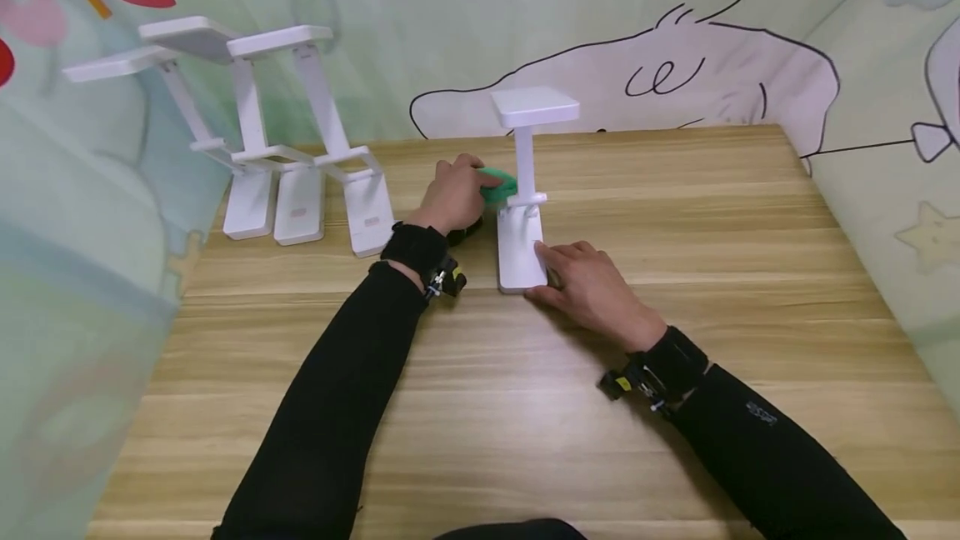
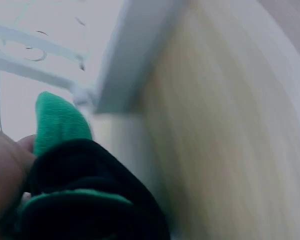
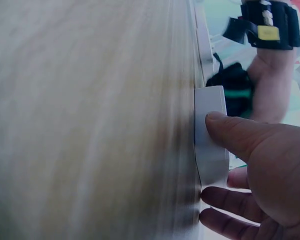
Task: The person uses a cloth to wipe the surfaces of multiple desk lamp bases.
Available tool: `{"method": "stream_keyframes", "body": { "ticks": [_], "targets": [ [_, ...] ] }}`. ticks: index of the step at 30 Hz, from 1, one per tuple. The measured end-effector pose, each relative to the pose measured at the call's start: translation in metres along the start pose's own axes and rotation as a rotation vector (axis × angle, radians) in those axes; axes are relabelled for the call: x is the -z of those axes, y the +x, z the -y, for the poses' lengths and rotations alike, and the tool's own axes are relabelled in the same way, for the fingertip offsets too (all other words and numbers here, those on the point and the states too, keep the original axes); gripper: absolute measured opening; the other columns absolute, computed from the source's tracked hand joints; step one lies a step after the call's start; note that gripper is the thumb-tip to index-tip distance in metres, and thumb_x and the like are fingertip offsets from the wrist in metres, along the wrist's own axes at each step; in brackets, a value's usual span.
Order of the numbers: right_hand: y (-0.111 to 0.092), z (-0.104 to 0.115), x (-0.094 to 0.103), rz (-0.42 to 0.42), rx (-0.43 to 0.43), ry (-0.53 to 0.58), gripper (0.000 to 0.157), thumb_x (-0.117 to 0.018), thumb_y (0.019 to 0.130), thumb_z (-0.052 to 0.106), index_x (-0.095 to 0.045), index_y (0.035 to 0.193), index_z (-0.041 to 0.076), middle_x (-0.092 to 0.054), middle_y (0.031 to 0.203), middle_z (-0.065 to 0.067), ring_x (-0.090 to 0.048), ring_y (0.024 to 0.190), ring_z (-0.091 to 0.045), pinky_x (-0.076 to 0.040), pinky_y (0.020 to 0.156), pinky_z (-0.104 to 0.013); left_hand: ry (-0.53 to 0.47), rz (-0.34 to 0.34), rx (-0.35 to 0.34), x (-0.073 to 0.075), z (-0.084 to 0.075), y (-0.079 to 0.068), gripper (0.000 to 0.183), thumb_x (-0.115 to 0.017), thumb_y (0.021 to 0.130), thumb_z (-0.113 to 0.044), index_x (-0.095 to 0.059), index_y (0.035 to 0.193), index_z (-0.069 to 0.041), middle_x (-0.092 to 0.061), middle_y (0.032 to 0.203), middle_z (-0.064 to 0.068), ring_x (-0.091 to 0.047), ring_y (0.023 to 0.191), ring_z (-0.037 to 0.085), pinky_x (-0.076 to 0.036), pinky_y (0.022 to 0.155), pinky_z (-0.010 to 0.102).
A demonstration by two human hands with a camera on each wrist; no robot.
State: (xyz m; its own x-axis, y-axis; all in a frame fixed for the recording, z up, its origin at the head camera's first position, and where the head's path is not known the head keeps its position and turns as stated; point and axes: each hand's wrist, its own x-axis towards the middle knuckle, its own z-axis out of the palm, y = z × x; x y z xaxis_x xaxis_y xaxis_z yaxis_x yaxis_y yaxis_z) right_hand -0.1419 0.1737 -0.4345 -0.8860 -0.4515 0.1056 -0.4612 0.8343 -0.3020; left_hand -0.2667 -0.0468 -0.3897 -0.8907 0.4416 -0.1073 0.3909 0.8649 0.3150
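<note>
A white folding stand [image 1: 522,248] stands upright on the wooden table, its flat top plate [image 1: 536,106] raised on a jointed arm. My left hand [image 1: 454,194] grips a green cloth [image 1: 498,187] with black parts beside the stand's lower joint. In the left wrist view, the green cloth [image 2: 62,122] looks fuzzy, and a dark fold hides some of the fingers. My right hand [image 1: 588,286] holds the near right corner of the base. The right wrist view shows the thumb on the end of the white base [image 3: 210,135] and the other fingers along its side.
Several similar white stands [image 1: 370,211] stand in a row at the table's back left. A printed cloth wall [image 1: 360,23] rises behind the wooden table [image 1: 712,257] and along both sides.
</note>
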Motion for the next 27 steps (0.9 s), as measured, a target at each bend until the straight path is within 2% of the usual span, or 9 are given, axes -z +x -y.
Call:
{"method": "stream_keyframes", "body": {
  "ticks": [3, 6, 8, 12, 17, 21, 23, 25, 27],
  "targets": [
    [-0.001, -0.001, -0.002, -0.009, 0.001, 0.001, 0.071, -0.071, 0.084, 0.046, -0.05, 0.139, 0.005, -0.062, 0.128, -0.018, -0.054, 0.111, -0.037, -0.047, 0.088, -0.057, 0.009, 0.081, -0.057, 0.002, -0.009, 0.013, 0.041, -0.045, 0.098, -0.008, -0.063, 0.129, -0.027, -0.038, 0.15, 0.002, -0.034, 0.126, 0.038, -0.042, 0.099, 0.042],
    [-0.001, 0.0, -0.003, -0.009, 0.002, 0.006, 0.071, -0.071, 0.085, 0.046, -0.05, 0.139, 0.006, -0.062, 0.128, -0.017, -0.054, 0.112, -0.037, -0.047, 0.088, -0.056, 0.046, 0.159, -0.053, 0.003, -0.012, 0.021, 0.039, -0.042, 0.1, -0.011, -0.064, 0.128, -0.029, -0.038, 0.15, -0.003, -0.032, 0.128, 0.036, -0.044, 0.096, 0.042],
    [-0.001, 0.0, -0.003, -0.006, 0.0, 0.006, 0.071, -0.07, 0.085, 0.047, -0.05, 0.14, 0.006, -0.062, 0.128, -0.017, -0.054, 0.112, -0.036, -0.046, 0.088, -0.056, 0.075, 0.15, -0.036, 0.003, -0.012, 0.023, 0.039, -0.042, 0.1, -0.012, -0.066, 0.125, -0.03, -0.039, 0.148, -0.005, -0.032, 0.129, 0.034, -0.044, 0.096, 0.042],
    [-0.002, 0.0, -0.002, -0.004, -0.015, -0.009, 0.072, -0.07, 0.085, 0.047, -0.049, 0.141, 0.007, -0.062, 0.128, -0.016, -0.053, 0.113, -0.036, -0.046, 0.089, -0.056, 0.089, 0.09, -0.031, 0.001, -0.011, 0.023, 0.036, -0.046, 0.098, -0.013, -0.068, 0.12, -0.032, -0.042, 0.146, -0.006, -0.035, 0.128, 0.029, -0.041, 0.099, 0.044],
    [0.0, 0.002, -0.002, 0.003, -0.022, -0.007, 0.073, -0.07, 0.085, 0.048, -0.048, 0.141, 0.006, -0.061, 0.13, -0.016, -0.053, 0.114, -0.035, -0.046, 0.089, -0.056, 0.074, 0.033, -0.016, -0.002, -0.003, 0.01, 0.034, -0.05, 0.098, -0.013, -0.067, 0.122, -0.029, -0.048, 0.142, 0.003, -0.04, 0.117, 0.032, -0.044, 0.094, 0.046],
    [-0.001, 0.002, -0.002, 0.0, -0.027, -0.004, 0.073, -0.07, 0.085, 0.048, -0.048, 0.141, 0.006, -0.06, 0.131, -0.016, -0.053, 0.115, -0.036, -0.045, 0.089, -0.057, 0.014, 0.065, 0.036, -0.006, -0.004, -0.003, 0.039, -0.048, 0.096, -0.01, -0.061, 0.131, -0.023, -0.052, 0.131, 0.011, -0.043, 0.11, 0.035, -0.043, 0.092, 0.044],
    [-0.001, 0.002, -0.001, -0.003, -0.029, -0.003, 0.073, -0.07, 0.085, 0.048, -0.048, 0.141, 0.006, -0.06, 0.131, -0.017, -0.053, 0.115, -0.037, -0.045, 0.09, -0.057, -0.014, 0.089, 0.066, -0.008, -0.007, -0.01, 0.042, -0.046, 0.095, -0.01, -0.058, 0.134, -0.019, -0.055, 0.125, 0.014, -0.044, 0.107, 0.033, -0.038, 0.097, 0.045],
    [-0.001, 0.002, -0.002, -0.003, -0.03, -0.002, 0.073, -0.069, 0.085, 0.048, -0.048, 0.141, 0.006, -0.06, 0.131, -0.017, -0.053, 0.115, -0.037, -0.045, 0.09, -0.057, 0.001, 0.108, 0.081, -0.009, -0.011, -0.018, 0.038, -0.044, 0.095, -0.01, -0.064, 0.127, -0.013, -0.059, 0.116, 0.015, -0.045, 0.104, 0.031, -0.033, 0.1, 0.048],
    [0.0, 0.002, -0.001, -0.001, -0.03, 0.004, 0.074, -0.069, 0.085, 0.048, -0.047, 0.141, 0.005, -0.06, 0.131, -0.017, -0.052, 0.115, -0.037, -0.045, 0.09, -0.058, 0.001, 0.115, 0.105, -0.011, -0.016, -0.026, 0.031, -0.044, 0.094, -0.01, -0.068, 0.113, -0.009, -0.062, 0.105, 0.014, -0.045, 0.099, 0.029, -0.033, 0.098, 0.049]
  ]
}}
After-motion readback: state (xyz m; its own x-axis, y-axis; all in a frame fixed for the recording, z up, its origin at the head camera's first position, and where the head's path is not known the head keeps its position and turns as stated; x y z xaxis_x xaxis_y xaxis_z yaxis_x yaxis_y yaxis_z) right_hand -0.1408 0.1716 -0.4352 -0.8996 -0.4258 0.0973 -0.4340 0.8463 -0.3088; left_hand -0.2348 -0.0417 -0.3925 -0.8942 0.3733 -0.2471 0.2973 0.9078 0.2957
